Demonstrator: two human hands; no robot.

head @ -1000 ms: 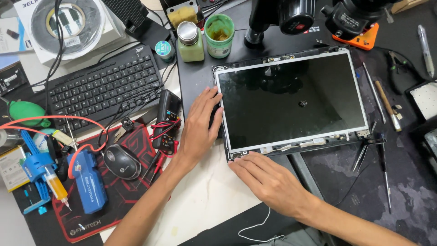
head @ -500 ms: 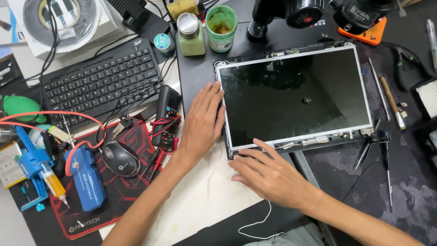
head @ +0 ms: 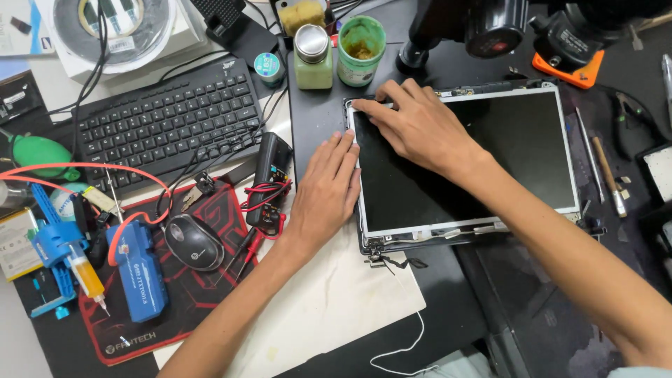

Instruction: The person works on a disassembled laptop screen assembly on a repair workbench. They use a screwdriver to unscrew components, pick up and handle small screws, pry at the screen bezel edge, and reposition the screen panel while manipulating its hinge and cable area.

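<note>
- Cluttered and dark, the table point(head: 315, 126) fills the frame, part of it covered by a pale cloth sheet point(head: 329, 308) at lower centre.
- Right of centre lies the laptop screen panel point(head: 490, 175), a flat rectangle with glossy black glass and a thin silvery frame, loose cables and a hinge showing along its lower edge.
- Left hand point(head: 325, 196) comes up from the lower left, arm straight, palm down and flat, fingers together and stretched out; its fingertips press against the panel's left edge. It holds nothing.
- Right hand point(head: 416, 122) reaches in from the lower right, forearm crossing over the glass, wrist bent; its fingers are curled slightly and spread narrow, tips on the panel's upper left corner. It grips nothing.
- Black keyboard point(head: 164, 122) sits at upper left, matte with raised keys.
- Rounded black mouse point(head: 194, 241) rests on a red-and-black mat point(head: 203, 294) at lower left, beside a blue boxy tool point(head: 140, 269).
- Green cup point(head: 362, 49) and a squat green bottle point(head: 312, 59) with a metal cap stand at top centre.
</note>
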